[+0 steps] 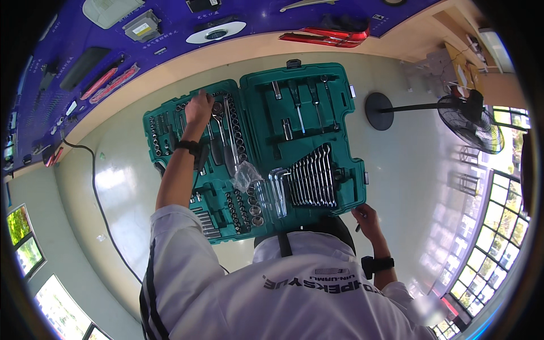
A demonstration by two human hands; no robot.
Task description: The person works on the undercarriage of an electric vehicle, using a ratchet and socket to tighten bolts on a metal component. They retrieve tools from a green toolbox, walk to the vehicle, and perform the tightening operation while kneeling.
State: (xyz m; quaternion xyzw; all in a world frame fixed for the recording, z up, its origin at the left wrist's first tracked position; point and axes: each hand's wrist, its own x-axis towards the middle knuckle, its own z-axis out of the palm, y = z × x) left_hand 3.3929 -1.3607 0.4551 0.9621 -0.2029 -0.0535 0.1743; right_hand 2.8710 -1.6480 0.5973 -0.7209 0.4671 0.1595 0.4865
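A green tool case (262,113) lies open in front of me, both halves fitted with tools. My left hand (198,110) reaches over the left half, fingers closed near its far edge, beside a ratchet (217,109) and small sockets; what they hold, if anything, is hidden. In the right half are a row of combination wrenches (313,178), screwdrivers (298,105) and hex keys (277,192). A crumpled clear plastic bag (247,177) rests near the hinge. My right hand (368,221) is closed at the case's near right corner, around a small dark thing I cannot make out.
A black standing fan (470,122) is on the right, its round base (379,111) on the floor. At the far side, a blue display board (170,51) carries car parts, including a red tail light (334,35). A dark cable (95,175) runs along the floor at left.
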